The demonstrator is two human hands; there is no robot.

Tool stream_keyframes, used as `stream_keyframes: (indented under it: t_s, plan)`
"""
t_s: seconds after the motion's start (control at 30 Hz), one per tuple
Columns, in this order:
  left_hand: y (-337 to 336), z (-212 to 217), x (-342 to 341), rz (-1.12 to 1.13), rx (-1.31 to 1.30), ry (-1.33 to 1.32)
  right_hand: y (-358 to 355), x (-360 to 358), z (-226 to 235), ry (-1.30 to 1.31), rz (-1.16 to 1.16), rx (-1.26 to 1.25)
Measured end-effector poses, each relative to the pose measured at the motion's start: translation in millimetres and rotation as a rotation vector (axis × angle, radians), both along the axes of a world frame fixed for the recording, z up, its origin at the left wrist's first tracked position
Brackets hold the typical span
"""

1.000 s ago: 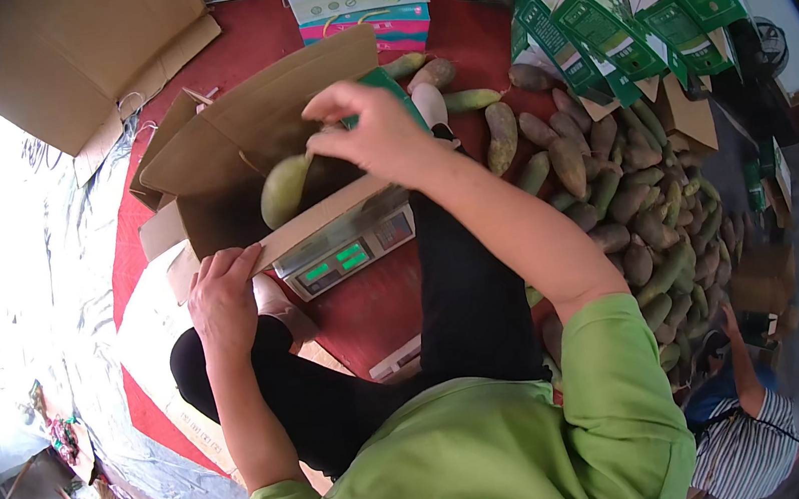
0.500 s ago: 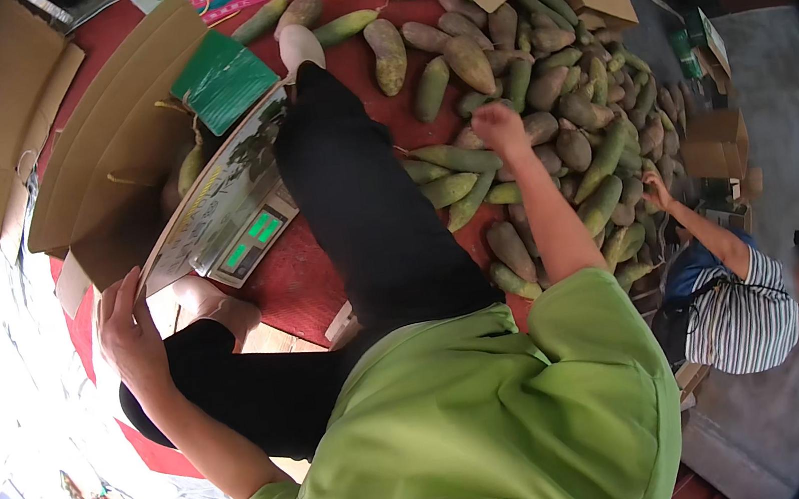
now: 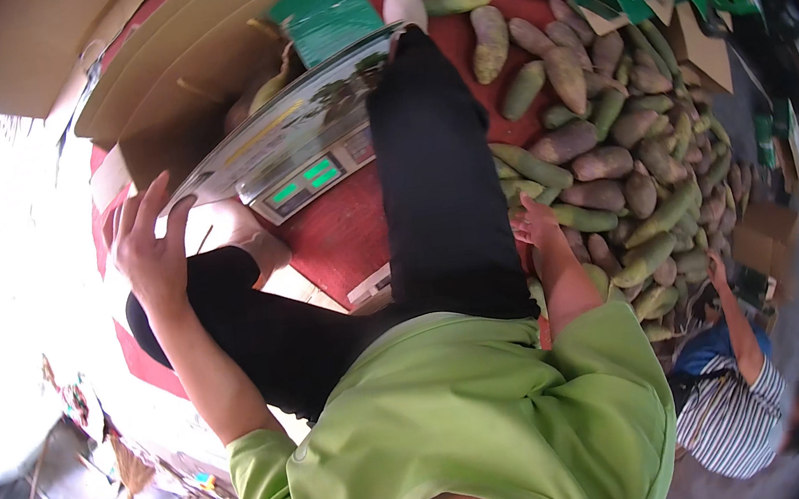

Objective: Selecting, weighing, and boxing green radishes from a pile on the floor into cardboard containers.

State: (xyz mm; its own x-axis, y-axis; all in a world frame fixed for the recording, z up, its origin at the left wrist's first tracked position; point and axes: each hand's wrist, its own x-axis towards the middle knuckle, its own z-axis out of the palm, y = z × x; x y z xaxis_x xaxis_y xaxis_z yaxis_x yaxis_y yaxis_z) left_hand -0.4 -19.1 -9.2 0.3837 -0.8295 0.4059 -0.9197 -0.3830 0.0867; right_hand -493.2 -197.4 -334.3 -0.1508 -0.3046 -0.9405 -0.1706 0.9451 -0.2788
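Right hand (image 3: 541,223), grip unclear, has lowered to oblong green-purple radishes (image 3: 663,217), three o'clock, now reachable; left hand (image 3: 150,250), spread, beside brown cardboard carton (image 3: 192,50), eleven o'clock.

On my feed, hard light floods in from the left, bleaching that side white. I see shadow inside the box (image 3: 198,59), green glow on the scale (image 3: 303,187), bent edges and a black fisheye rim.
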Motion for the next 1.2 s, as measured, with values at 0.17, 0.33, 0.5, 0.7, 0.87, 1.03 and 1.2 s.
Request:
stream_keyframes:
  t_s: [0.17,0.33,0.5,0.7,0.87,1.03,1.2]
  plan:
    - [-2.8,0.0,-1.8,0.015,-0.058,0.003,-6.6,10.8,-37.5,-0.099,-0.121,0.007]
    - [2.1,2.1,0.3,0.025,-0.067,-0.009,-14.4,14.8,-68.0,-0.197,-0.350,0.070]
    - [-13.1,3.3,-2.5,-0.135,-0.175,-0.017,-16.6,-25.2,-97.1,-0.258,-0.491,0.080]
    - [2.4,8.4,-9.7,-0.250,-0.154,0.049,-15.9,55.3,9.5,-0.025,-0.214,-0.299]
    - [-1.3,5.0,-7.6,-0.283,-0.160,0.099,-47.9,66.2,70.8,0.016,0.112,-0.777]
    - [0.3,6.1,-5.9,-0.272,-0.164,0.135,-97.9,101.6,163.8,-0.144,0.235,-1.258]
    - [0.5,6.1,-5.5,-0.273,-0.175,0.151,-111.7,173.5,302.5,-0.304,0.314,-1.512]
